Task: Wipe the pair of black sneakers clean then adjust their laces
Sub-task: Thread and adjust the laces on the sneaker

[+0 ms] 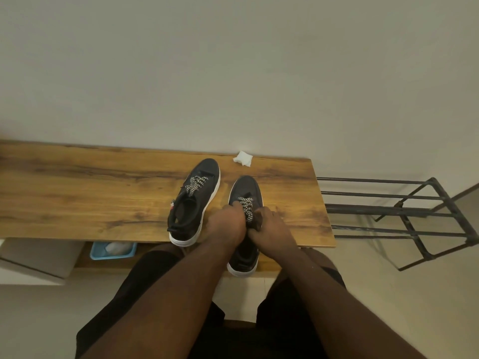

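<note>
bench [77,193]: 2 black sneakers, toes to wall | left hand [226,225] and right hand [272,226] grip laces [248,208] of right sneaker [245,187] | left sneaker [194,200] beside, untouched | white wipe [242,158] near wall | rack [404,213] right

You have two black sneakers with white soles in front of you: the left sneaker [195,200] and the right sneaker [245,195], both on one wooden surface [90,193]. Each carries one set of black-and-white patterned laces, so two sets: the left laces [196,184] and the right laces [247,207]. Your two hands are in view, the left hand [226,224] and the right hand [269,226]. One white folded wipe [242,158] lies by the wall. One blue basket [113,250] sits below the surface, and one black metal shoe rack [404,211] stands to the right.
</note>
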